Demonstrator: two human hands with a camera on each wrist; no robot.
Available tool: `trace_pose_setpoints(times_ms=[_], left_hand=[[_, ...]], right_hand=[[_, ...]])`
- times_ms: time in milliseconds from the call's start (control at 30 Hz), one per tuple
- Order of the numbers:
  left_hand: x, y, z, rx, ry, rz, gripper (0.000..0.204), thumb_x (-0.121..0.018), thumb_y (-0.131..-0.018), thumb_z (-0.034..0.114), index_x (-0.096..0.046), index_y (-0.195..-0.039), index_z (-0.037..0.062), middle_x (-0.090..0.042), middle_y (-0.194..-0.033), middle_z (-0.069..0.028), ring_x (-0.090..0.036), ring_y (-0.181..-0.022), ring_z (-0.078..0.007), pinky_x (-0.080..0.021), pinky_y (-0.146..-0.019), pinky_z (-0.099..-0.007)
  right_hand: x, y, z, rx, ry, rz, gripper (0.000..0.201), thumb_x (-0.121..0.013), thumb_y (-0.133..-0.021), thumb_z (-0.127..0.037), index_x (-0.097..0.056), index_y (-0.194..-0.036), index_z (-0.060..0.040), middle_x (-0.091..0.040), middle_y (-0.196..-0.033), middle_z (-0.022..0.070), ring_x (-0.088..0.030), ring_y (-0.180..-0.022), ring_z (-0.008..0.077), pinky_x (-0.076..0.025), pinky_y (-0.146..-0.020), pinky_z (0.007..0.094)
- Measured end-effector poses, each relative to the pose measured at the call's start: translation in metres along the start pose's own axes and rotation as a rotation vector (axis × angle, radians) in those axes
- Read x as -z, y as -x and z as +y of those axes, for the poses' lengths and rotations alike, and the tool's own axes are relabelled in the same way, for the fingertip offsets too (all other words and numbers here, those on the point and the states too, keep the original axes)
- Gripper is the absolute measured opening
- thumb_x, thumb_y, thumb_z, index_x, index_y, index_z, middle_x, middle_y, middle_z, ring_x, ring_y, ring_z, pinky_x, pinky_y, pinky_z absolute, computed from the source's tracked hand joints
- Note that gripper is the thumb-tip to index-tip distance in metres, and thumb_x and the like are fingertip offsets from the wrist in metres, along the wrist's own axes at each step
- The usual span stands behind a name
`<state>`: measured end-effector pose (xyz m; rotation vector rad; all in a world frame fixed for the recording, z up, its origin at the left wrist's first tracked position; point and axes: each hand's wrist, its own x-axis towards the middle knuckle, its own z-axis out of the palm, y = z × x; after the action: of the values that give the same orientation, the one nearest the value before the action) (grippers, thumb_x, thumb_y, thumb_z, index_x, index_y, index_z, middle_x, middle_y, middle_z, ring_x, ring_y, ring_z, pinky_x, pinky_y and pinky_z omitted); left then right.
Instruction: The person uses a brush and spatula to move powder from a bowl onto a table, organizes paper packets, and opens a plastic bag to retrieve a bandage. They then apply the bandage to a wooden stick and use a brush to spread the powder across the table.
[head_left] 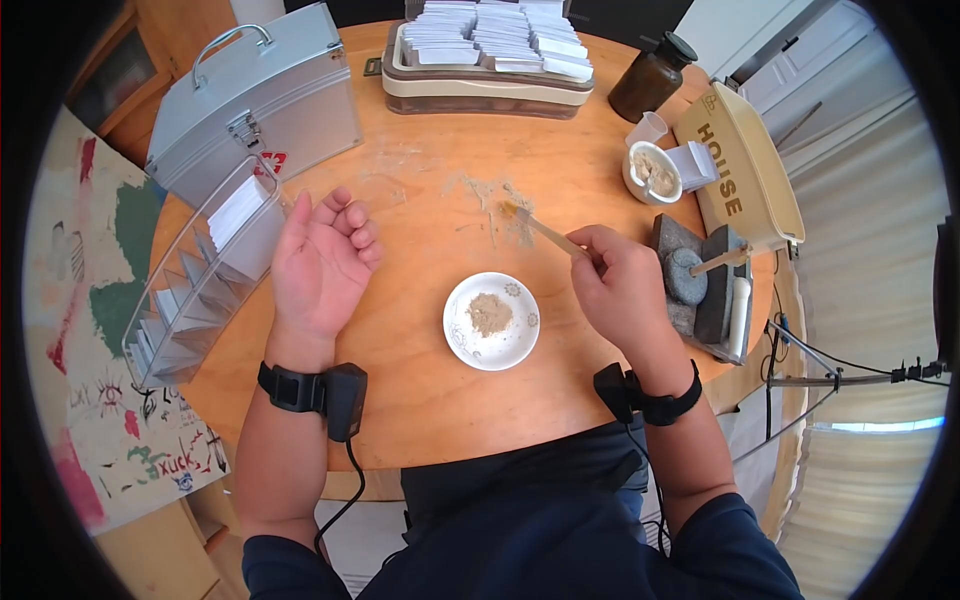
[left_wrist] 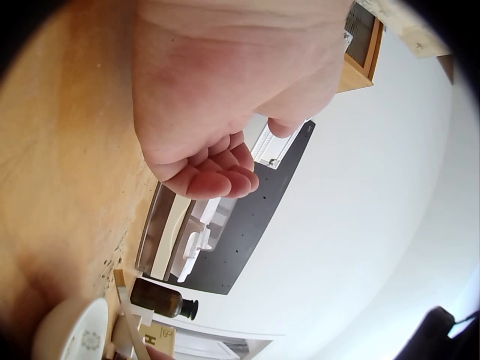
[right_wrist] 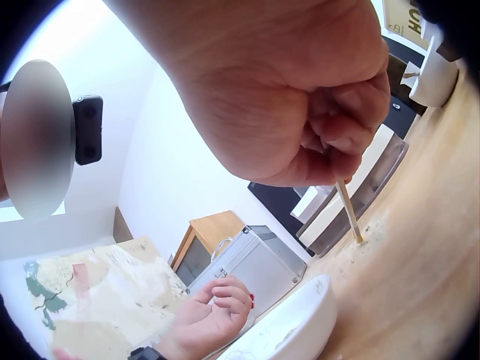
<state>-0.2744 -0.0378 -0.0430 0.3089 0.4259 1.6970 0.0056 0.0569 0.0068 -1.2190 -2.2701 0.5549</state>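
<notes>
Nearest my right wrist camera is the right hand (right_wrist: 277, 82), its fingers curled in, thumb and fingertips pinching the brush (head_left: 548, 234), a thin, flat-handled tool that I take for a brush from its darker tip. The brush slants forward and inward from those fingertips, and its tip meets the scattered powder (head_left: 520, 226) on the tabletop. I'd judge the step in hand to be working that loose powder with the tip. The next stroke calls for a light pinch and a low tip, drawn slowly so the fine grains don't fly or spread wider.

The white dish (head_left: 490, 357) sits between the two hands, nearer the body than the right fingertips, with a small mound of powder (head_left: 490, 314) in it. I'd want the knuckles to pass well clear of its rim.

The right wrist is angled inward, back of the hand up in my head view. The left hand (head_left: 325, 262) is turned palm up, fingers loosely bent, thumb apart from them, holding nothing.

Outward of the right fingers I have the stone grinder (head_left: 685, 278); farther forward, the white mortar (head_left: 636, 186) with pale powder inside. Beyond the left fingertips stands the metal case (head_left: 300, 115).
</notes>
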Motion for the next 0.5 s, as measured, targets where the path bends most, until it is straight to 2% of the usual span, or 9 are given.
trace_pose_setpoints(times_ms=[100,300,500], left_hand=[[0.000,0.000,0.000,0.001,-0.002,-0.006,0.034,-0.043,-0.099,0.037,-0.054,-0.106,0.0055,-0.047,-0.086,-0.0031,-0.044,-0.077,-0.0158,-0.039,-0.068,-0.0278],[-0.001,0.000,0.000,0.001,-0.003,0.000,0.035,-0.042,-0.100,0.037,-0.054,-0.106,0.0055,-0.047,-0.086,-0.0031,-0.044,-0.077,-0.0158,-0.039,-0.068,-0.0279],[0.000,0.000,0.000,0.005,-0.003,-0.008,0.035,-0.043,-0.100,0.037,-0.055,-0.106,0.0055,-0.047,-0.086,-0.0031,-0.044,-0.077,-0.0157,-0.039,-0.068,-0.0280]], right_hand=[[0.006,0.000,-0.005,-0.096,-0.021,0.004,0.016,-0.058,-0.078,-0.006,-0.067,-0.091,-0.0007,-0.065,-0.072,0.0180,-0.063,-0.062,0.0326,-0.051,-0.060,0.0393],[0.000,-0.005,0.001,-0.022,-0.009,0.036,0.014,-0.058,-0.078,-0.006,-0.066,-0.089,-0.0017,-0.065,-0.074,0.0174,-0.064,-0.065,0.0336,-0.051,-0.060,0.0409],[-0.003,-0.017,0.005,0.072,0.199,0.132,0.013,-0.058,-0.079,-0.007,-0.065,-0.089,-0.0035,-0.065,-0.077,0.0163,-0.064,-0.068,0.0343,-0.052,-0.061,0.0424]])
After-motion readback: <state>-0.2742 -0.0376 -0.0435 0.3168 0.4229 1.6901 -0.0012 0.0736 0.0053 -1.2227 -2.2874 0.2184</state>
